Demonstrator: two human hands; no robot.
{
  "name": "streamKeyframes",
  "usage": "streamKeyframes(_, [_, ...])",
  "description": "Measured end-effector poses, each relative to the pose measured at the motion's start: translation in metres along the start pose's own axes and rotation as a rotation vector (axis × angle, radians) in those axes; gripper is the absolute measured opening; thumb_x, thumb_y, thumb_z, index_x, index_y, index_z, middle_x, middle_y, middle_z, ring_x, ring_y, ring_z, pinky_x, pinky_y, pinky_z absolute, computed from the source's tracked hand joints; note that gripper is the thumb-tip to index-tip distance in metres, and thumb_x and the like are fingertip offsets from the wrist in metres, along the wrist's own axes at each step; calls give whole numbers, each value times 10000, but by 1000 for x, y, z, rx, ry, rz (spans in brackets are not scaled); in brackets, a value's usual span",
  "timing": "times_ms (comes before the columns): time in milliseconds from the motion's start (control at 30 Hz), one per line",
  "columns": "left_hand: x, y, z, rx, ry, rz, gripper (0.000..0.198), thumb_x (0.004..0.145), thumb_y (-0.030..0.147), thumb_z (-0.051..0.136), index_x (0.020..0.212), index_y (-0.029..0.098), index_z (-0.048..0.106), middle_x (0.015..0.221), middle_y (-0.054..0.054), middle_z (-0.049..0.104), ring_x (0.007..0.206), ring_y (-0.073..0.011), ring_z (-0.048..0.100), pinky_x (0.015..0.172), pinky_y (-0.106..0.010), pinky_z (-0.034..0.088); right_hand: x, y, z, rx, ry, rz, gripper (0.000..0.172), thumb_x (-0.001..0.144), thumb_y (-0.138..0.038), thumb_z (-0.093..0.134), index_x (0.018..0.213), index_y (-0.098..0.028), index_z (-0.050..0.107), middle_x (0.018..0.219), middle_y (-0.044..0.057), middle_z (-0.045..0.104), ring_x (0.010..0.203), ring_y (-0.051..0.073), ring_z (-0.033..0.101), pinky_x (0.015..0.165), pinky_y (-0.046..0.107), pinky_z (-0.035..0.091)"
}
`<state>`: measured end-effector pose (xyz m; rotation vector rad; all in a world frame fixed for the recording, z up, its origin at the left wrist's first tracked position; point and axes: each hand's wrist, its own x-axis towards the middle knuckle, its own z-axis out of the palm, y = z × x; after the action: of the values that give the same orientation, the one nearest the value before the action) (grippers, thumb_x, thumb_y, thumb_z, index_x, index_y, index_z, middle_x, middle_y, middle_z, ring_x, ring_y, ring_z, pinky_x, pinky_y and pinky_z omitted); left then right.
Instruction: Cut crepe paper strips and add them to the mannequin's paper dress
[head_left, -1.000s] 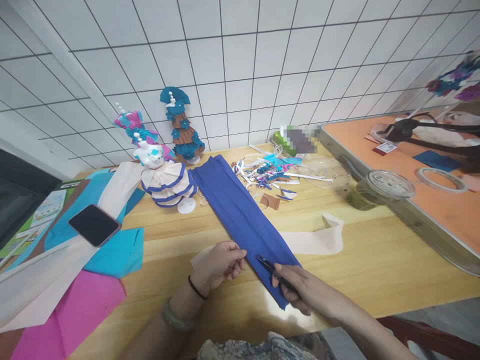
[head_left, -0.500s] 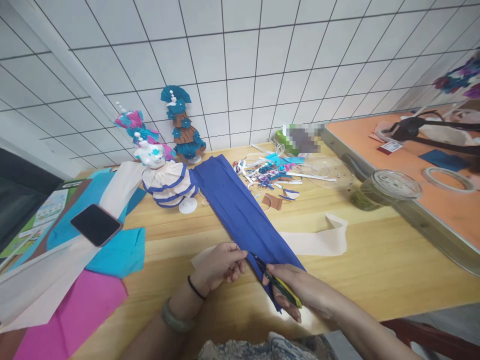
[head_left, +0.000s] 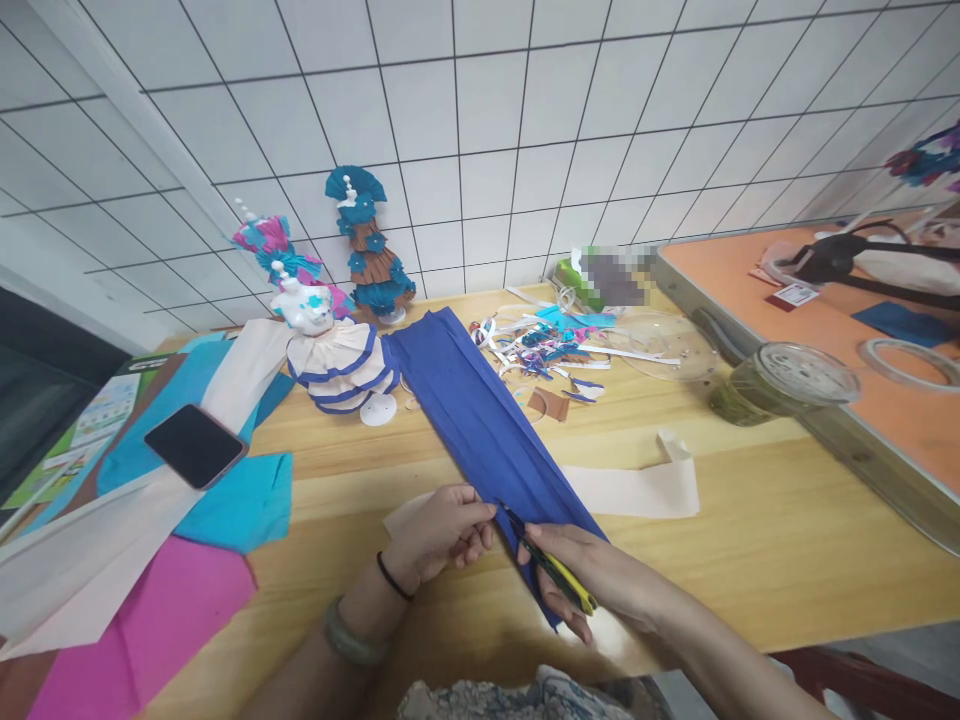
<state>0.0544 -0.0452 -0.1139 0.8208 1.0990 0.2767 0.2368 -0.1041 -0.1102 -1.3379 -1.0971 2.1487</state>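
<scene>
A long strip of blue crepe paper point(head_left: 472, 400) lies slanted across the table towards me. At its left edge my left hand point(head_left: 454, 525) pinches the paper between thumb and forefinger. My right hand point(head_left: 574, 570) is wrapped round scissors point(head_left: 559, 572) with black and yellow handles. Their blades point up and left into the blue paper, close to my left fingertips. Under the blue strip, a cream paper strip point(head_left: 637, 487) sticks out on both sides. Left of the blue paper stands a small white dress form point(head_left: 341, 365) with a cream skirt banded in blue.
A black phone point(head_left: 196, 446) rests on cream, turquoise and pink paper point(head_left: 150, 620) at the left. Two more paper-dressed forms stand by the wall, including a teal and brown one point(head_left: 371, 250). Paper scraps point(head_left: 551, 340) lie at the back; a clear jar point(head_left: 780, 385) stands right.
The scissors and my right hand have shifted slightly left and up, their blades further into the blue paper. My left hand stays in place. The view has turned a little.
</scene>
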Motion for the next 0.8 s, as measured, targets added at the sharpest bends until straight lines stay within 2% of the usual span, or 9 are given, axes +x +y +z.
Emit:
streamKeyframes(433, [-1,0,0,-42,7,10,312,640,408,642,660,170,442,488,44,544,293,-30,399,292,-152,212,1,-9,8,-126,70,-75,505,830,-650,296,802,-177,472,365,-101,383,267,71,321,363,203,273])
streamKeyframes(800, [-3,1,2,-53,6,13,285,653,390,638,657,170,456,487,46,545,293,-27,393,281,-146,215,0,-5,14,-169,140,-77,500,815,-679,298,740,-201,423,354,-112,341,289,77,318,396,218,322])
